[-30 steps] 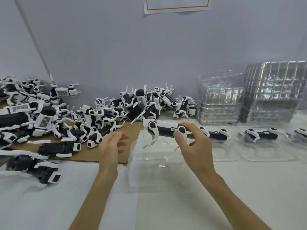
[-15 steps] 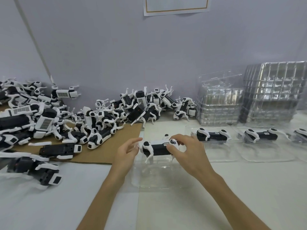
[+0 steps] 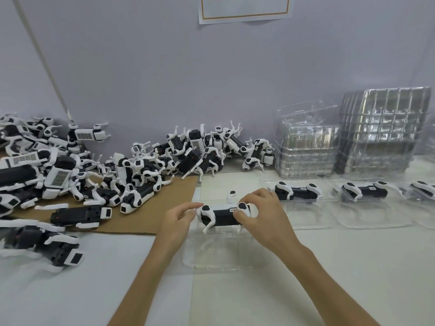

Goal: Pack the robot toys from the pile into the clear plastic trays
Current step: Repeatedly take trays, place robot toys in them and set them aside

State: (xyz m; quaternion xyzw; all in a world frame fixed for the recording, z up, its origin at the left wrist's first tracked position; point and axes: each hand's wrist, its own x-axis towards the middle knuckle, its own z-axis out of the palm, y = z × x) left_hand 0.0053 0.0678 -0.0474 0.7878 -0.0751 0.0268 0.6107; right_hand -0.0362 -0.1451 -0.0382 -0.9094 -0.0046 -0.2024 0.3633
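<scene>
Right grip (image 3: 263,220): pinching black-and-white plastic robot toy (image 3: 221,217), frame centre.
Left grip (image 3: 176,222): spread, at toy's left end.
Clear plastic tray (image 3: 226,257): beneath toy.

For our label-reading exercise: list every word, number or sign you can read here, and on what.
None can be read.
White label on the held robot toy: blurred.
Labels on the packed toys: too small.
Striped stickers on the pile: no legible characters.
Wall sheet: nothing legible.

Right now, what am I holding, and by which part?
The right hand grips a black-and-white robot dog toy by its right end, over the clear tray. The left hand is at its other end; contact unclear.
</scene>
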